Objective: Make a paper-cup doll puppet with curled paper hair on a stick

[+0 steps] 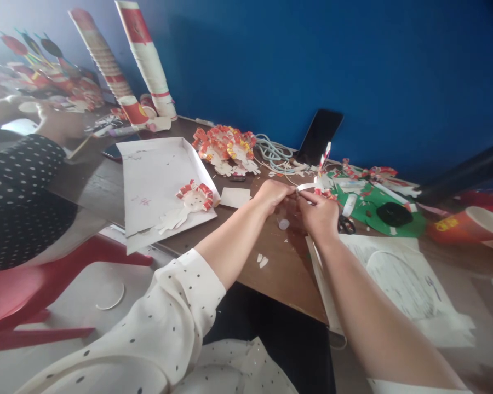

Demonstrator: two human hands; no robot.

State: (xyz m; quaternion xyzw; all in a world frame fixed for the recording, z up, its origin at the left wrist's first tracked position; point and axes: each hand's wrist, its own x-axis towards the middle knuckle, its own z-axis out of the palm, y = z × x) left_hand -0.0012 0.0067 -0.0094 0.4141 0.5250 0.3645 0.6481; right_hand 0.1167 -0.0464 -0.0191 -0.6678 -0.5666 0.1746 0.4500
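Note:
My left hand (274,194) and my right hand (319,216) meet over the brown table. Their fingers pinch a curved white paper strip (306,186); its full shape is partly hidden by the fingers. Just beyond, a red-and-white strip (324,158) sticks up. Black-handled scissors (347,224) lie beside my right hand, partly covered by it. Below the hands are a small clear disc (284,224) and white paper scraps (263,260). To the left, a paper figure with a curled red-and-white fringe (195,198) rests on an open white box (164,164).
More fringed paper figures (225,145) are heaped at the back. A phone (321,135) leans on the blue wall. Green card (370,205) and an orange paper cup (470,227) lie right. Tall cup stacks (145,60) stand left, near another person's dotted sleeve (20,191) and a red chair (45,279).

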